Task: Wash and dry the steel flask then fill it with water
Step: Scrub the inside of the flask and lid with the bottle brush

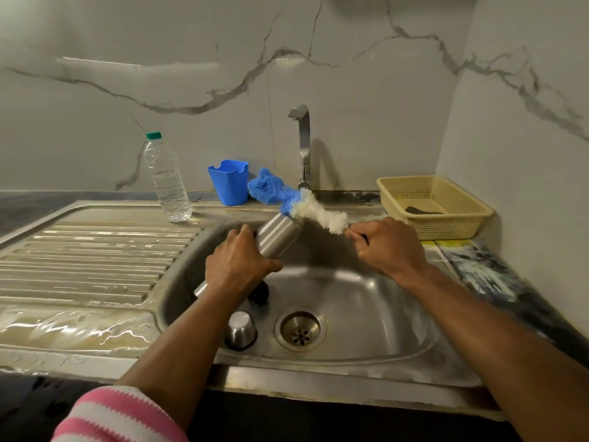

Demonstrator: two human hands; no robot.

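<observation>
While the steel flask [276,235] is gripped around its lower body by the left hand [237,265], it is held tilted over the sink [376,314], its long axis running from that hand up and away toward the right, with the mouth at the far upper end. The bottle brush [306,207] is pinched by its handle in the right hand [384,247], the fingers being curled about it. The bristles are seen lying across the flask's mouth, outside it, with the blue tip past the opening. The hands are held apart, the flask's mouth lying between them and beyond both. It is judged that the brush must be drawn back and aligned with the flask's axis before entry. A steel cap [241,330] is noted below the left forearm.
</observation>
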